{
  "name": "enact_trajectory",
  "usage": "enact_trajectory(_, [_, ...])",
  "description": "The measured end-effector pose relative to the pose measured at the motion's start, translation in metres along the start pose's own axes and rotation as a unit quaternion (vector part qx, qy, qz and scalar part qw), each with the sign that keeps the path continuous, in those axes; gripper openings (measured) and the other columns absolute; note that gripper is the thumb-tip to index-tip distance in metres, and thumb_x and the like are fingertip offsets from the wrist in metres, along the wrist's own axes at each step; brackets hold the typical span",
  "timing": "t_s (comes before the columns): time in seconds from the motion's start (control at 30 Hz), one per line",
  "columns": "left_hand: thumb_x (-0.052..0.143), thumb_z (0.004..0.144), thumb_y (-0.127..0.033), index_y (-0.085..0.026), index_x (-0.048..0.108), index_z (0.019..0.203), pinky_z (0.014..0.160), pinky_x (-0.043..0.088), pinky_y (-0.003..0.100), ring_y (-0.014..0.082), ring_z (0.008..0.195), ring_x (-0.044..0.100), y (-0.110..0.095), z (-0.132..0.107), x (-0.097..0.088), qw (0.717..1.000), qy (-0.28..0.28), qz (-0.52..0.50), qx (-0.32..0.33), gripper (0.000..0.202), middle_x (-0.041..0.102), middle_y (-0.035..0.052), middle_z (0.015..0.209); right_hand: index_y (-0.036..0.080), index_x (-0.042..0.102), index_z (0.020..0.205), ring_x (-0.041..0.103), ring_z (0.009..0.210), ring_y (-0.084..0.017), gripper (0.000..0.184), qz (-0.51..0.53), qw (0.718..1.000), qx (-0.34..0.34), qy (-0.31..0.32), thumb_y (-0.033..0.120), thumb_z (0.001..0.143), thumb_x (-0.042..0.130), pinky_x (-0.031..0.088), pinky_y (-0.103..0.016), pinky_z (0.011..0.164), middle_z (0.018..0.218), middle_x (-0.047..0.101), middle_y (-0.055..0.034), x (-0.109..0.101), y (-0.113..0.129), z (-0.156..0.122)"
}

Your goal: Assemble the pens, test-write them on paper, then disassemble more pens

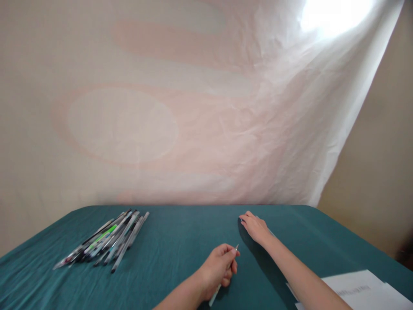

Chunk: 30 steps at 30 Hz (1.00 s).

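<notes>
Behind the green-covered table [180, 241], a pale sheet [193, 129] hung as a backdrop, with faint pinkish shapes across it. On the table's left side lay a pile of pens [111, 243], mostly clear and dark, overlapping and pointing roughly one way. At the table's near right corner were some white papers [368, 286], the marks on them too blurred to read.

Just right of the table's middle, near its front edge, the left hand [221, 265] was closed in a loose fist. Farther back on the table, the right hand [254, 227] rested palm down, its fingers lightly bent; a pale sliver [271, 233] showed just beside it, but whether that hand gripped anything I could not tell.

Through the left fist ran a slim pen [215, 295], tilted, its pointed tip showing past the thumb and its other end below the palm. Among the pile, one bright green pen [102, 237] stood out.

As for progress, this one pen was in hand, well apart from the pile, and its handling looked under way and unfinished; the many others lay loose and untouched.
</notes>
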State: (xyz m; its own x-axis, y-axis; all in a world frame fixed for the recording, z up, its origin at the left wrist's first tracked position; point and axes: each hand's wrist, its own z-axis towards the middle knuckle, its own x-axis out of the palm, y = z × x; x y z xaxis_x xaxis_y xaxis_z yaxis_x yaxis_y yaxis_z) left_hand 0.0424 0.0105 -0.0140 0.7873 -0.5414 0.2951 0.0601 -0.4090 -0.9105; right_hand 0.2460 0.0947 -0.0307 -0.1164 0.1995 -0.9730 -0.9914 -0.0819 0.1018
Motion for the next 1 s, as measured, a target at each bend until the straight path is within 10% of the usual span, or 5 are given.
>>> enact_trajectory(0.33, [0.052,0.075,-0.039,-0.018,0.046,0.084,0.038,0.007,0.017,0.0008,0.035,0.022,0.0,0.001,-0.004,0.996,-0.005,-0.087,0.001,0.024,0.044,-0.0065,0.052,0.022,0.048,0.117,0.056,0.088,-0.022,0.035,0.091,0.994,0.047,-0.034,0.028,0.083,0.042,0.038,-0.03,0.069,0.108,0.054,-0.0104,-0.01,0.006,-0.009])
enact_trajectory(0.6, [0.058,0.074,-0.027,-0.014,0.055,0.083,0.051,0.038,0.016,0.0051,0.053,0.049,0.002,0.006,-0.01,0.972,-0.059,-0.222,0.044,0.016,0.051,-0.001,0.065,0.017,0.058,0.072,0.055,0.053,-0.011,0.041,0.27,0.962,-0.029,0.037,0.041,0.087,0.029,0.039,-0.021,0.051,0.065,0.062,-0.002,-0.016,0.049,-0.05])
enact_trajectory(0.83, [0.061,0.073,-0.028,-0.013,0.059,0.088,0.049,0.039,0.017,0.0058,0.05,0.048,-0.002,0.008,-0.015,0.956,-0.063,-0.253,0.139,0.022,0.051,-0.0016,0.059,0.014,0.053,0.072,0.043,0.038,-0.006,0.049,0.548,0.831,0.033,0.083,0.054,0.084,0.028,0.027,-0.017,0.035,0.06,0.055,-0.0002,-0.009,0.075,-0.079])
enact_trajectory(1.0, [0.064,0.072,-0.022,-0.012,0.061,0.091,0.046,0.037,0.012,0.0024,0.048,0.043,-0.002,0.014,-0.029,0.938,-0.096,-0.281,0.179,0.022,0.05,-0.0029,0.058,0.013,0.056,0.077,0.043,0.04,-0.005,0.048,0.566,0.813,-0.03,0.134,0.053,0.084,0.03,0.029,-0.017,0.037,0.068,0.059,-0.0018,-0.019,0.086,-0.089])
